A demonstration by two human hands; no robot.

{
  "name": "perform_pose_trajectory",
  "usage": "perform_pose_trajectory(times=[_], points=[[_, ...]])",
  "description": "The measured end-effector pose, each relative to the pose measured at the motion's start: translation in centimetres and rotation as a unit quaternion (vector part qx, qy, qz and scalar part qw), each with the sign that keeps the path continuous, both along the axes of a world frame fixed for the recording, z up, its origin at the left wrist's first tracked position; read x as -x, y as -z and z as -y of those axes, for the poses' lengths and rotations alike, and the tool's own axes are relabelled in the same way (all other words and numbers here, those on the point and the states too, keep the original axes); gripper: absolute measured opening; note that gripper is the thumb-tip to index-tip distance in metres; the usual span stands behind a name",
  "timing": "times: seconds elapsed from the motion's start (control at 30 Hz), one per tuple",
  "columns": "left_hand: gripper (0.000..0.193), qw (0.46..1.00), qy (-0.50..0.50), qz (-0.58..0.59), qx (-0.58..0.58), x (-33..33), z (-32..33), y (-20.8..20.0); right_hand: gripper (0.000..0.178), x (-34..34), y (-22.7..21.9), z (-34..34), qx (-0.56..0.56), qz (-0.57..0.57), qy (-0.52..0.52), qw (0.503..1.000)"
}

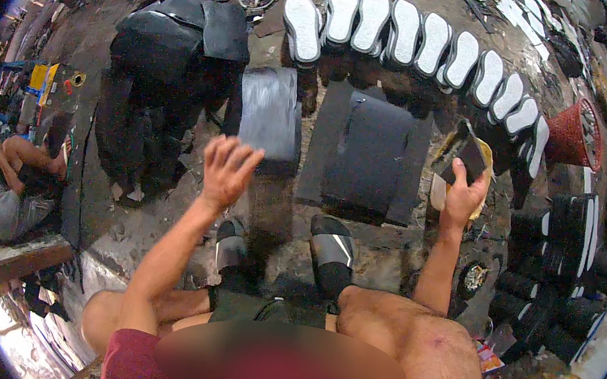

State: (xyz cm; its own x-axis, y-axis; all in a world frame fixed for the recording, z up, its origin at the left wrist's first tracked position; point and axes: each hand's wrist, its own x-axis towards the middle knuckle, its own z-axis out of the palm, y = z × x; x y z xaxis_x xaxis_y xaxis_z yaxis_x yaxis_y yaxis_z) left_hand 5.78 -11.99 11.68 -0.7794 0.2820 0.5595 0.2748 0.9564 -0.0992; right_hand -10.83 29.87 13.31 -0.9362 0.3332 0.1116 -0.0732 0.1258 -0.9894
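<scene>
My left hand (229,170) is raised with its fingers bent and slightly apart, and nothing shows in it. Just beyond its fingertips lies a block with a shiny grey top (267,110). On the right, my right hand (463,196) grips a dark flat piece (466,154), with the thumb on its face. A yellow-edged thing (487,154) shows behind that piece; whether the hand holds it too is hidden. Between the hands, a stack of black rectangular sheets (368,152) lies on a larger dark sheet (314,161) on the floor.
White-topped soles (371,21) stand in a curved row at the far side, ending near a red basket (578,135). Black sheets (180,26) are heaped at far left. Black stacks (568,235) stand at right, near a small round dish (473,275). Another person (18,194) sits at left.
</scene>
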Motion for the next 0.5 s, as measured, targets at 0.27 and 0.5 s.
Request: perform_pose_trajectory(times=[0.27, 0.5], points=[[0.036, 0.945, -0.042, 0.204, -0.254, -1.7, -10.1, 8.2, 0.032, 3.6, -2.2, 5.0, -0.218, 0.028, -0.127, 0.967], [0.052, 0.948, 0.044, 0.283, -0.139, 4.4, -21.0, 12.3, 0.030, 8.5, -0.1, 6.5, -0.254, -0.075, -0.217, 0.940]])
